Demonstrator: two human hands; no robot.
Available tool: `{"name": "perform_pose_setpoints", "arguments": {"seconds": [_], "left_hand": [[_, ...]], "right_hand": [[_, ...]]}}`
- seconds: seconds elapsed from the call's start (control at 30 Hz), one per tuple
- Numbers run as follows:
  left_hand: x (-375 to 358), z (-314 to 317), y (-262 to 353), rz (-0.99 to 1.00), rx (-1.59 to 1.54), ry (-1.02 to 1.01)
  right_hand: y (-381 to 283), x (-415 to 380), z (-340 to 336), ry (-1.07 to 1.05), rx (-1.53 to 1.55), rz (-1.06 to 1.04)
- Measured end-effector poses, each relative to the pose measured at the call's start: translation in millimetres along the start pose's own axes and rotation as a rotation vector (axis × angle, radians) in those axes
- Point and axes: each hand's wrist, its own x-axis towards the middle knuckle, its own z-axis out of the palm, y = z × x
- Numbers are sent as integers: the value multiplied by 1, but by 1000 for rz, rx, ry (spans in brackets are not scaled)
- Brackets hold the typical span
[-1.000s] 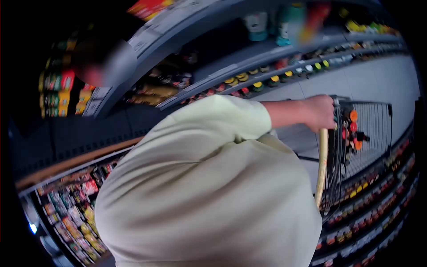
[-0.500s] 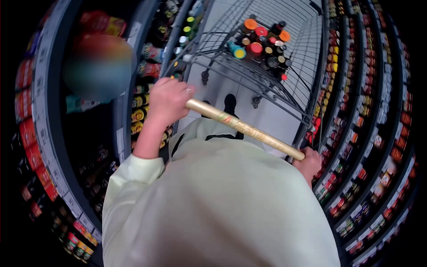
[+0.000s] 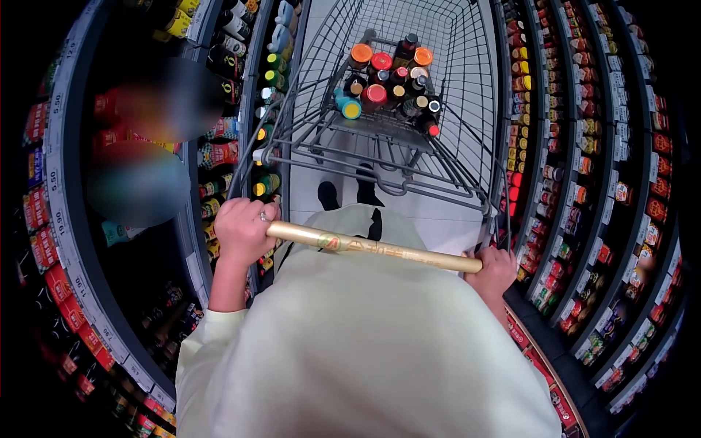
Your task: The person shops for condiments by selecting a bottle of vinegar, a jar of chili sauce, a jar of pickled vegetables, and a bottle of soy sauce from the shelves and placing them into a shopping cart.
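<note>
Both hands grip the gold-coloured handle (image 3: 365, 246) of a wire shopping cart. My left hand (image 3: 244, 228), with a ring on one finger, is wrapped round the handle's left end. Round the right end my right hand (image 3: 494, 271) is closed. Ahead of the handle is the grey metal cart (image 3: 467, 66). Several bottles and jars stand grouped in it, among them a jar with an orange lid (image 3: 361, 54), a red-lidded jar (image 3: 374, 95), a dark bottle (image 3: 407, 50) and a teal container with a yellow cap (image 3: 351, 109).
Shelves of bottles and packets (image 3: 241, 146) line the left side, with price labels (image 3: 66, 212) along a shelf edge. On the right, shelves hold rows of jars (image 3: 520, 73). Pale floor tiles (image 3: 431, 208) show under the cart, near my dark shoes (image 3: 328, 196).
The cart has swung from a slant to nearly straight along the aisle, shifting left in view. The handle is more level. My left hand sits lower and further left; both hands keep their grip.
</note>
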Motion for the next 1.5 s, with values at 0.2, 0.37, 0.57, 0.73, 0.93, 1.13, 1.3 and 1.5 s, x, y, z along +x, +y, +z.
{"name": "perform_pose_setpoints", "arguments": {"seconds": [0.2, 0.37, 0.57, 0.73, 0.93, 1.13, 1.3, 1.5], "left_hand": [[1, -2, 1, -21, -48, 1], [-6, 1, 0, -51, -26, 13], [-12, -4, -6, 8, -54, -74], [-21, -5, -1, -2, -59, -110], [-21, -5, 1, 14, -20, -77], [-16, -2, -3, 45, -5, -43], [-6, -4, -2, 54, 7, -13], [-4, -2, -9, 79, 43, -20]], "right_hand": [[0, -1, 1, -18, 17, 3], [-2, 3, -4, -7, 7, -29], [1, 2, -12, -56, 62, -49], [4, 0, -17, -105, 91, -114], [2, 0, -14, -83, 60, -114], [-2, 4, -17, -69, 35, -120], [-5, 6, -18, -106, 55, -83], [-9, 11, -20, -247, 84, -4]]}}
